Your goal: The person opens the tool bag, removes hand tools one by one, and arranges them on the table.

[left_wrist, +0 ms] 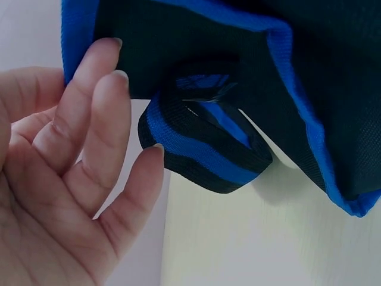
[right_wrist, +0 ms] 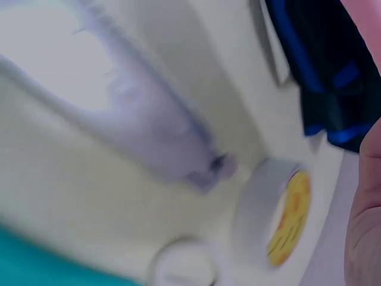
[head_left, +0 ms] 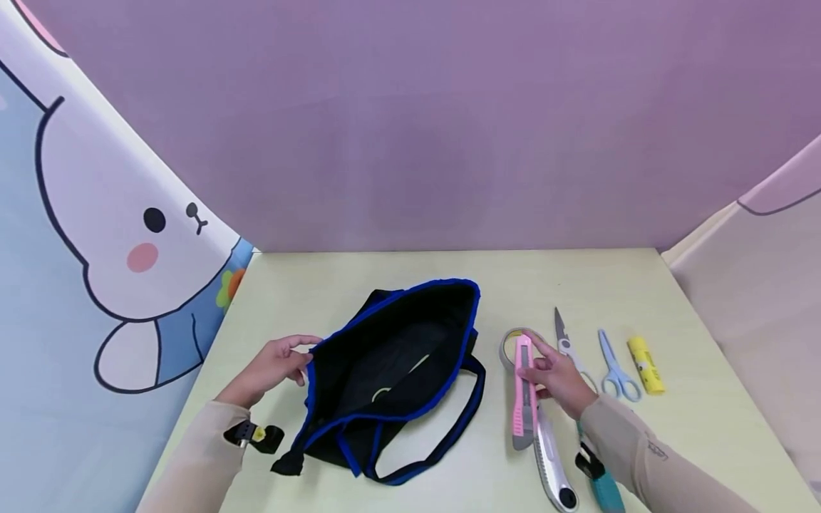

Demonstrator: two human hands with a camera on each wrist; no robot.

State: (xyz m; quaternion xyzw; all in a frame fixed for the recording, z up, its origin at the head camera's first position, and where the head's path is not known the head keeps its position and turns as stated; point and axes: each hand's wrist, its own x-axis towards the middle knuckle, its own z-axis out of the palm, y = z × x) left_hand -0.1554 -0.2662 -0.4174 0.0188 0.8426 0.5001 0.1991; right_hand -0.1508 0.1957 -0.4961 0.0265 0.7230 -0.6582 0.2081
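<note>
A black bag with blue trim [head_left: 391, 363] lies on the table, its mouth open toward me. My left hand [head_left: 272, 367] pinches the bag's left rim; in the left wrist view the other fingers [left_wrist: 107, 131] are loosely bent beside the striped handle [left_wrist: 202, 149]. To the right of the bag, my right hand [head_left: 558, 377] holds a pink box cutter [head_left: 524, 406] upright above the table. Only a pink corner of the box cutter [right_wrist: 369, 24] shows in the right wrist view. Below it lies a larger white box cutter [head_left: 551, 467], and behind it a tape roll [head_left: 505, 349].
Grey-handled scissors [head_left: 567, 345], light blue scissors [head_left: 617, 374] and a yellow glue stick [head_left: 646, 365] lie on the right of the table [head_left: 551, 274]. A teal-handled tool [head_left: 606, 491] is partly hidden under my right forearm. A purple backdrop [head_left: 449, 142] rises behind.
</note>
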